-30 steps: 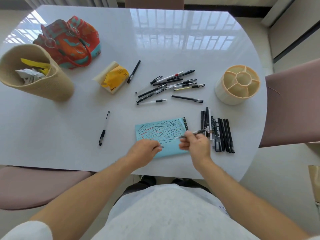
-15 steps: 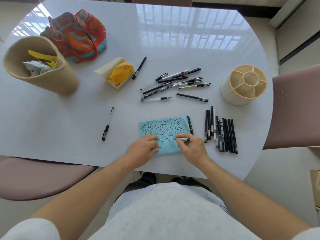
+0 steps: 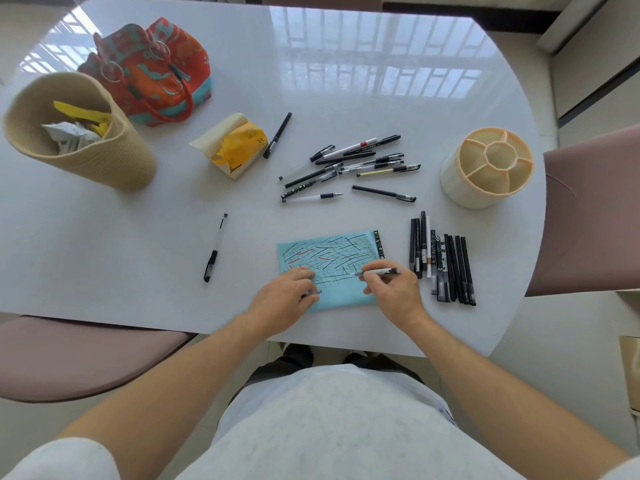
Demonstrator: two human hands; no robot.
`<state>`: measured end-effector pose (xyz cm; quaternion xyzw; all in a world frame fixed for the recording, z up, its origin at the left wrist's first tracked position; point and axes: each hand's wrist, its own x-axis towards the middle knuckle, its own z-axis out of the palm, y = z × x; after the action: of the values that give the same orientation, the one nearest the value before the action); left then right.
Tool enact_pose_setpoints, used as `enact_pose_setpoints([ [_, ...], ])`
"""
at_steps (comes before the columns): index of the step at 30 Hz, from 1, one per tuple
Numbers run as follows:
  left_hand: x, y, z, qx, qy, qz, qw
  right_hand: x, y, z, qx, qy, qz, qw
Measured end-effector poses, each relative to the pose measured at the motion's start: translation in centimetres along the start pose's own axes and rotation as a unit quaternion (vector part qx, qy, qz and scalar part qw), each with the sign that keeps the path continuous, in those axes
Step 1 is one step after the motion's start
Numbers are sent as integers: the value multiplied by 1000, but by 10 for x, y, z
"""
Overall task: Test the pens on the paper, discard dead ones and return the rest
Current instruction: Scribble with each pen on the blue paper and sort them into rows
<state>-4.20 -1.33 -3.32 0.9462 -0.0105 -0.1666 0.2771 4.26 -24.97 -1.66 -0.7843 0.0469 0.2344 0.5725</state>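
A light blue paper (image 3: 332, 252) covered in black and red strokes lies near the table's front edge. My right hand (image 3: 394, 292) grips a clear pen (image 3: 379, 271) with its tip on the paper. My left hand (image 3: 284, 297) rests on the paper's left part and holds a small clear cap (image 3: 313, 292). Several pens lie in a loose pile (image 3: 353, 164) behind the paper. A neat row of black pens (image 3: 441, 265) lies to the right. A cream divided pen holder (image 3: 488, 168) stands at the right.
A woven beige bin (image 3: 114, 157) with crumpled paper leans at the left. A colourful bag (image 3: 152, 71) sits behind it, a yellow tissue pack (image 3: 235, 147) mid-table. Single pens lie at the left (image 3: 215, 247) and by the pack (image 3: 277, 135). Pink chairs (image 3: 595, 209) flank the table.
My right hand brought the pen from beside the row of black pens down onto the paper and its tip now touches it. My left hand stayed on the paper.
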Motion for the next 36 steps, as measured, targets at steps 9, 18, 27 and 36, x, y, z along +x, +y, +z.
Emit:
enact_pose_setpoints([
  [9, 8, 16, -7, -11, 37, 8, 999, -13, -17, 6, 143, -67, 23, 987],
  [18, 14, 37, -17, -16, 13, 18, 1000, -18, -12, 13, 148, -85, 38, 985],
  [27, 19, 44, -17, -52, 11, -9, 999, -9, -14, 16, 145, -65, 85, 984],
  [36, 9, 5, -10, 62, -12, -51, 997, 43, -17, -17, -166, -34, 55, 984],
])
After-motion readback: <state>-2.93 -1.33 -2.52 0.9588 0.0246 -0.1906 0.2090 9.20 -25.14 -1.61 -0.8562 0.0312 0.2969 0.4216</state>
